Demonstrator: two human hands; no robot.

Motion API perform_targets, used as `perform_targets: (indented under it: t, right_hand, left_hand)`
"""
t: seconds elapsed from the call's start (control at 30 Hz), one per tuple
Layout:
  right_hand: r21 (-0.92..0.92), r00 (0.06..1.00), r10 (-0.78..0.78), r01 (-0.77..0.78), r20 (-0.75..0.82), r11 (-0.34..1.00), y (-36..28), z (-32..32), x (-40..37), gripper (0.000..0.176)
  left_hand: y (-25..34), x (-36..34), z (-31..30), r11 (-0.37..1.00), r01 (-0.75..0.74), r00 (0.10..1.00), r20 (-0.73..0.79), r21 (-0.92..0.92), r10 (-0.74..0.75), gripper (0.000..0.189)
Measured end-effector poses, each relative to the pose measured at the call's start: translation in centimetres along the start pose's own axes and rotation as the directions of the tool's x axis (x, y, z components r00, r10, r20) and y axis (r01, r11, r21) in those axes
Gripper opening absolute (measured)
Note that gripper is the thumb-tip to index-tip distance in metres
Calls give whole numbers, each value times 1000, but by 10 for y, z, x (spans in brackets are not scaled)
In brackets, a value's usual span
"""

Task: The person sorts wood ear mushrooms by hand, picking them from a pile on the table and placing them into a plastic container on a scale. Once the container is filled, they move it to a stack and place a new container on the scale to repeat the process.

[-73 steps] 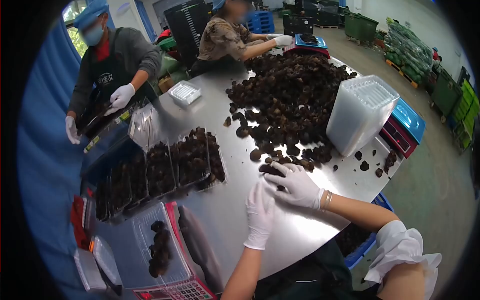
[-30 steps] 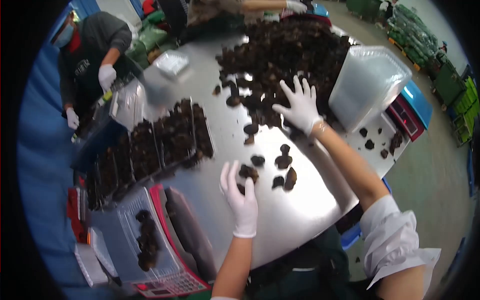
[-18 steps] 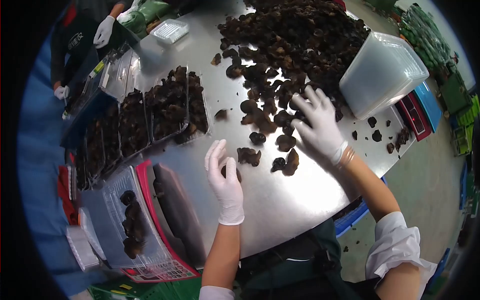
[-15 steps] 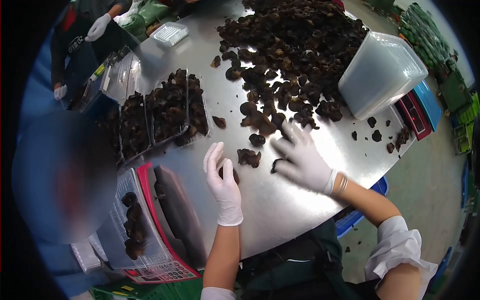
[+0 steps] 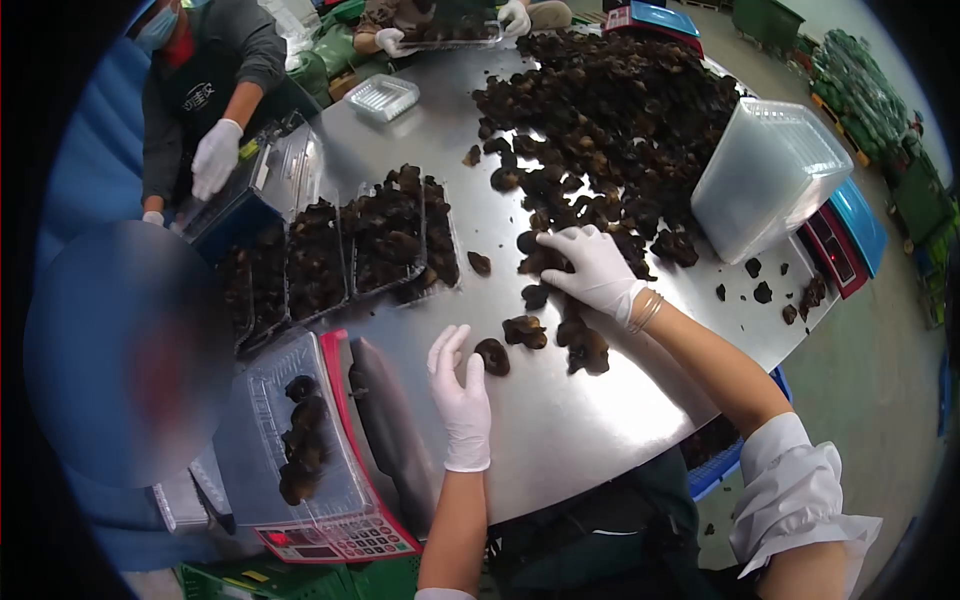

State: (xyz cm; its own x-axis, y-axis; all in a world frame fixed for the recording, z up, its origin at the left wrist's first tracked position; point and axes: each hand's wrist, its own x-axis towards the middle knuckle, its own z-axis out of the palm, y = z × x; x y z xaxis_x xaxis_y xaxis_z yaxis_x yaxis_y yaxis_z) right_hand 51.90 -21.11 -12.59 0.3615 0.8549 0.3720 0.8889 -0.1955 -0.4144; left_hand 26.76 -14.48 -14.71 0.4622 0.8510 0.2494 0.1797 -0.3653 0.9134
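My left hand (image 5: 462, 395), in a white glove, is raised over the metal table (image 5: 560, 440) with fingers apart and nothing in it. Just right of its fingertips lies a round dark fungus piece (image 5: 491, 357). My right hand (image 5: 592, 268), also gloved, reaches over the near edge of the dark fungus pile (image 5: 630, 110). Its thumb and fingers are spread on fungus pieces (image 5: 540, 252), touching them from above. Loose pieces (image 5: 525, 331) and a larger clump (image 5: 583, 345) lie between my hands.
Filled clear trays (image 5: 385, 240) stand left. A red scale (image 5: 340, 538) bears a tray (image 5: 270, 430) with several pieces. Stacked empty trays (image 5: 765, 180) and another scale (image 5: 840, 240) are at right. An empty tray (image 5: 383, 97) is at the back. Two co-workers' gloved hands (image 5: 217, 158) show beyond.
My right hand has moved up and left onto the pile's edge. A clump now lies below it. The view has shifted, and another co-worker holding a tray shows at the back.
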Motion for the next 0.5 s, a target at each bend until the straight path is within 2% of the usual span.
perform_targets:
  t: [0.07, 0.1, 0.13, 0.2, 0.23, 0.33, 0.37, 0.4, 0.47, 0.5]
  right_hand:
    - [-79, 990, -79, 88, 118, 993, -7, 2, 4, 31]
    - [87, 981, -142, 131, 135, 988, -11, 0, 7, 26]
    - [187, 960, -188, 151, 205, 971, -18, -7, 7, 29]
    - [488, 885, -306, 105, 352, 867, -20, -13, 8, 31]
    - [512, 808, -270, -46, 524, 857, -27, -24, 8, 34]
    - [562, 695, -342, -108, 633, 820, -38, -22, 1, 38]
    - [650, 690, -438, -63, 577, 758, -43, -26, 0, 31]
    - [648, 686, -438, -64, 582, 759, -45, -25, 5, 31]
    - [584, 721, -221, -301, 656, 753, -45, -24, 23, 24]
    - [498, 818, -75, -272, 570, 824, -46, -19, 35, 24]
  left_hand:
    - [-4, 1, 1, 998, 33, 999, -16, -58, -34, 38]
    - [-4, 1, 2, 997, 42, 999, -27, -67, -44, 37]
    - [-4, 2, 2, 996, 45, 998, -40, -74, -48, 37]
    - [-5, 4, 1, 988, 74, 997, -29, -132, -78, 37]
    - [-5, 3, 0, 988, 80, 996, -34, -134, -85, 37]
    - [-2, 5, -1, 984, 92, 995, -16, -153, -96, 36]
    - [-1, 5, -1, 989, 82, 997, 1, -122, -82, 37]
    - [0, 5, -1, 993, 72, 997, 19, -90, -70, 37]
    - [3, 4, 1, 994, 72, 997, 10, -81, -72, 37]
    - [4, 4, 1, 995, 65, 998, 5, -69, -65, 37]
